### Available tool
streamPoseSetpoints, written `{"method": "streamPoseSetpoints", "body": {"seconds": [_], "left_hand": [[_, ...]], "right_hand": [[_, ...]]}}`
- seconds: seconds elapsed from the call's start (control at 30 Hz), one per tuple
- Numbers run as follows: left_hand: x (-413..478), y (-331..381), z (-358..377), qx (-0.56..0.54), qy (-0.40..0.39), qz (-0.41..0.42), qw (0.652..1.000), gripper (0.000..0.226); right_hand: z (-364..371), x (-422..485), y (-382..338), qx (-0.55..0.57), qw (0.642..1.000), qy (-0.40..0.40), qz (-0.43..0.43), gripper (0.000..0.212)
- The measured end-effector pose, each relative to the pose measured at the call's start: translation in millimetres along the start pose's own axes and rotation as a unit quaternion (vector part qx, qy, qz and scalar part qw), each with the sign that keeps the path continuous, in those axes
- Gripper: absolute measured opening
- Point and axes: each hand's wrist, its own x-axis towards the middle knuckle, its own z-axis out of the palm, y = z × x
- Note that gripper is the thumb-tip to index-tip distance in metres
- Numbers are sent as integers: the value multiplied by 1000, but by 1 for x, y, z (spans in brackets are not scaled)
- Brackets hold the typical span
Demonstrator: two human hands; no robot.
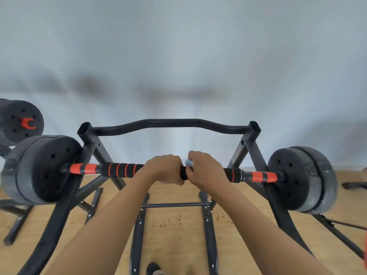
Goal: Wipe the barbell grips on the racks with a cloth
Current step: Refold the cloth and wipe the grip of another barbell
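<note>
The barbell (256, 176) is carried across the black rack (168, 123), above a wooden floor (174, 231). Its black-and-orange foam padding (123, 170) is clasped at mid-bar by the left hand (165, 168), the grip clamped round it. Just beside it, a pale blue cloth (189, 162) is held against the bar, clamped in the grip of the right hand (205, 169).

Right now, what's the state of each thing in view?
Rack: upright on the floor.
Bar: lying across the rack, loaded at both ends.
Cloth: bunched against the bar, mostly hidden.
Left hand: gripping the bar's foam, mid-bar.
Right hand: holding the cloth around the bar.
Second bar: far left, only one end shows.
</note>
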Motion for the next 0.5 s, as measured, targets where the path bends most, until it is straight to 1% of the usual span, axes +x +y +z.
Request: {"method": "streamPoseSetpoints", "body": {"seconds": [0.1,0.17,0.2,0.23,0.27,0.33,0.4,0.43,0.47,0.5], "left_hand": [[-15,7,10,70,89,7,994,18],[-18,7,18,108,120,8,987,18],[-18,6,18,114,113,8,987,18],[-18,4,16,97,91,12,991,19],[-17,3,13,56,58,16,997,24],[-14,3,2,-43,-15,26,999,38],[-11,1,-6,-69,-44,22,996,51],[-11,1,-7,-67,-60,11,996,52],[-11,1,-5,-68,-74,1,995,47],[-13,3,-2,-67,-71,-5,995,39]], "right_hand": [[1,-3,3,6,1000,0,3,11],[2,-4,3,10,1000,-11,6,12],[1,-4,2,12,1000,-18,9,12],[1,-3,1,14,999,-25,15,11],[-1,-2,1,18,999,-34,20,10],[-5,-1,2,26,998,-47,25,9],[-9,-2,1,34,998,-53,26,11],[-11,-3,1,38,997,-56,26,12],[-11,-3,1,40,997,-56,25,13],[-12,-4,0,42,997,-56,27,13]]}}
